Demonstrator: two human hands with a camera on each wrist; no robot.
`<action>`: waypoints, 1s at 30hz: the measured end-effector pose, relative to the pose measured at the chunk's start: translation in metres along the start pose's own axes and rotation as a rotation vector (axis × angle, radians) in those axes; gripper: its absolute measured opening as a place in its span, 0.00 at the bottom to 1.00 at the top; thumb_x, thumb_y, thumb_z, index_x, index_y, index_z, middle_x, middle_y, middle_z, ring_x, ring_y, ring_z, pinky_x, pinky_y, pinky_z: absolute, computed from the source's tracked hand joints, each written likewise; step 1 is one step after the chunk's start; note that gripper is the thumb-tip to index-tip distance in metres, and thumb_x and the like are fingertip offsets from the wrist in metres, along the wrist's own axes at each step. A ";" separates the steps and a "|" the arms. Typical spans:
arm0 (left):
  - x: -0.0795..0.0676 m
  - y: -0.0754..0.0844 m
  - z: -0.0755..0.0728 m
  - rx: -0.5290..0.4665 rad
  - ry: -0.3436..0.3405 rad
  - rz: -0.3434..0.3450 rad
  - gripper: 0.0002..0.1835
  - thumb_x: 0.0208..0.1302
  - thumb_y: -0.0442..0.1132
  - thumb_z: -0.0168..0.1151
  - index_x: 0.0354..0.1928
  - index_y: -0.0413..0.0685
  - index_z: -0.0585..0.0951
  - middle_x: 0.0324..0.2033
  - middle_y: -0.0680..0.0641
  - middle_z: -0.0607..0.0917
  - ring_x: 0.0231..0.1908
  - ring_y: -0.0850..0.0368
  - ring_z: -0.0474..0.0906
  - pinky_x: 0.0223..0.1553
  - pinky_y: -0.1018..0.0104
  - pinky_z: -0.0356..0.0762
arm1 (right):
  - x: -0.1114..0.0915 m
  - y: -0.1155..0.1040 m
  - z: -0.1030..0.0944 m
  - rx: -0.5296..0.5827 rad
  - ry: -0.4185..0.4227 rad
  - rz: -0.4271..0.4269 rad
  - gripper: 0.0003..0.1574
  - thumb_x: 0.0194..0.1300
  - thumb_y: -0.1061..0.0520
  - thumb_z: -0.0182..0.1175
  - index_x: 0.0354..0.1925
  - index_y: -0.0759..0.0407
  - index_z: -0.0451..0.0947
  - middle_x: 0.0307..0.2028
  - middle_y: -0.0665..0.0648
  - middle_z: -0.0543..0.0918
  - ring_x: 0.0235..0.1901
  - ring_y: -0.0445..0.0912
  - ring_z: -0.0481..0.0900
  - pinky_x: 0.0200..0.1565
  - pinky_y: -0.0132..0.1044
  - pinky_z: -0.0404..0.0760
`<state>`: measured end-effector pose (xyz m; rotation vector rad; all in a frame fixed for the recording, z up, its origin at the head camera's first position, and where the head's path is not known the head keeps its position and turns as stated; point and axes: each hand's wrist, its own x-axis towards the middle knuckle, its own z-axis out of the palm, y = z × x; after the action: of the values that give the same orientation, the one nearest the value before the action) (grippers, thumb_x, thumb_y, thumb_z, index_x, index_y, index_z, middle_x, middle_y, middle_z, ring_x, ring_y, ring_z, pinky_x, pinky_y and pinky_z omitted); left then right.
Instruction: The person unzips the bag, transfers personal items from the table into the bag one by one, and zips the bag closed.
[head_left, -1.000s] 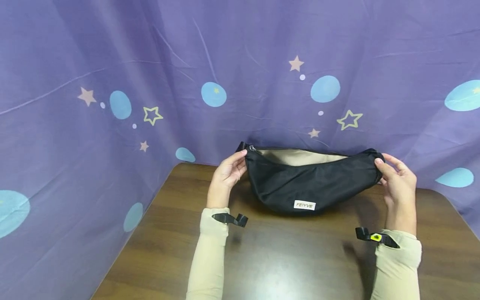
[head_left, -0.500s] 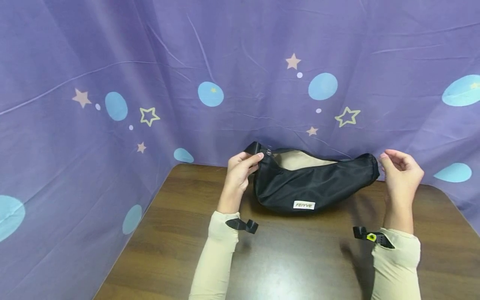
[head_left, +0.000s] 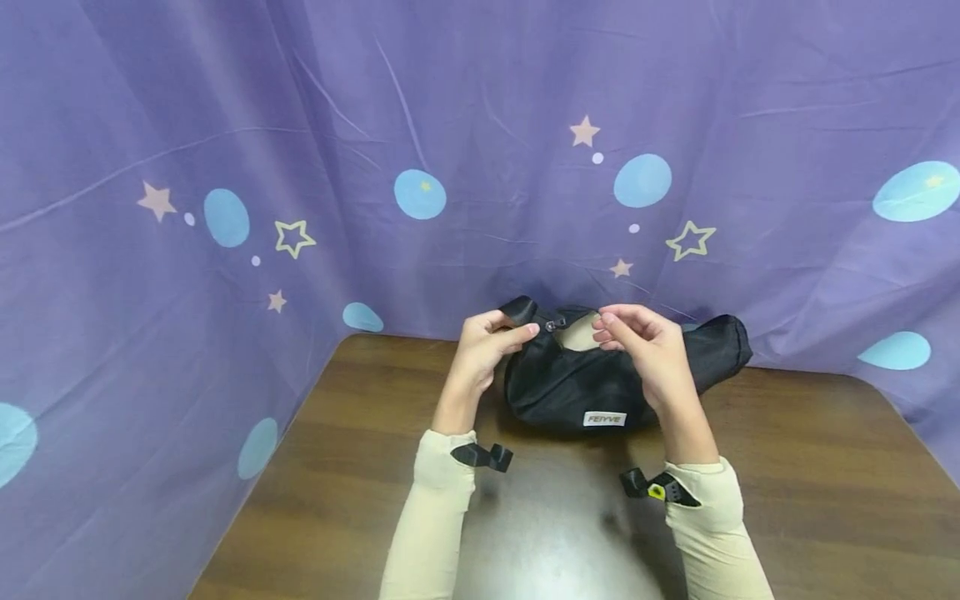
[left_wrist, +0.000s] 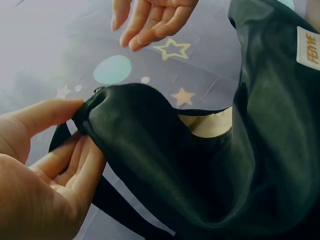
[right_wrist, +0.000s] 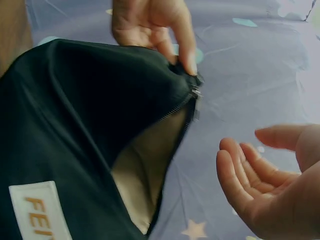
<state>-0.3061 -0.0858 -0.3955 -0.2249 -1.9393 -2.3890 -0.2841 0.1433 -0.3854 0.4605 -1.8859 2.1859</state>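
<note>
A black waist bag (head_left: 577,387) with a white label (head_left: 604,419) stands on the table, its zip undone and beige lining (head_left: 579,333) showing. My left hand (head_left: 480,350) pinches the bag's left end between thumb and fingers, right beside the zip slider (right_wrist: 195,91). A black strap (left_wrist: 122,212) hangs below that hand in the left wrist view. In front of the opening, my right hand (head_left: 651,350) hovers with thumb and fingers apart and loosely bent. The right wrist view shows a gap between this hand (right_wrist: 265,185) and the zip, with nothing held.
The brown wooden table (head_left: 315,500) extends toward me and to both sides. A purple curtain (head_left: 480,100) with stars and blue ovals hangs behind and to the left, close to the bag's back.
My right hand let go of the bag's right end and moved left toward the zip slider. My left hand shifted slightly right, still pinching, and the bag's right end sagged.
</note>
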 end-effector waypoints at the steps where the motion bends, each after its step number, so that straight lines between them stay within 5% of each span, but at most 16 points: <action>1: -0.001 0.000 0.001 0.011 -0.018 0.008 0.08 0.56 0.21 0.69 0.38 0.27 0.82 0.22 0.57 0.83 0.24 0.67 0.78 0.28 0.76 0.78 | -0.001 0.002 0.002 -0.007 0.001 0.026 0.15 0.73 0.62 0.61 0.48 0.77 0.78 0.31 0.49 0.90 0.30 0.41 0.89 0.36 0.32 0.89; 7: -0.002 -0.003 0.009 0.055 -0.107 0.061 0.12 0.55 0.20 0.69 0.41 0.20 0.81 0.24 0.54 0.86 0.26 0.66 0.82 0.31 0.74 0.82 | 0.000 0.013 0.006 -0.013 -0.017 0.163 0.16 0.73 0.60 0.61 0.49 0.75 0.77 0.28 0.49 0.89 0.28 0.40 0.88 0.36 0.33 0.89; 14: -0.004 -0.009 0.014 0.147 -0.130 0.090 0.12 0.54 0.23 0.72 0.40 0.22 0.83 0.27 0.49 0.87 0.28 0.66 0.82 0.31 0.74 0.80 | -0.002 0.024 0.013 0.026 -0.042 0.248 0.03 0.73 0.64 0.59 0.41 0.62 0.81 0.26 0.49 0.87 0.25 0.40 0.86 0.33 0.34 0.89; 20: -0.006 -0.013 0.015 0.177 -0.125 0.119 0.11 0.54 0.23 0.73 0.39 0.22 0.83 0.26 0.53 0.84 0.27 0.67 0.81 0.30 0.75 0.80 | -0.004 0.027 0.015 0.083 0.005 0.234 0.08 0.70 0.67 0.62 0.34 0.56 0.82 0.27 0.49 0.88 0.25 0.40 0.86 0.32 0.34 0.89; 30: -0.003 -0.009 0.017 0.196 -0.096 0.114 0.10 0.54 0.25 0.74 0.35 0.24 0.83 0.22 0.57 0.83 0.23 0.67 0.77 0.26 0.74 0.74 | -0.001 0.020 0.009 0.130 -0.022 0.212 0.11 0.67 0.71 0.62 0.31 0.59 0.86 0.29 0.49 0.88 0.29 0.41 0.88 0.40 0.34 0.90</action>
<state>-0.3027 -0.0679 -0.4015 -0.4339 -2.1223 -2.1380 -0.2898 0.1311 -0.4029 0.3212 -1.8882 2.4593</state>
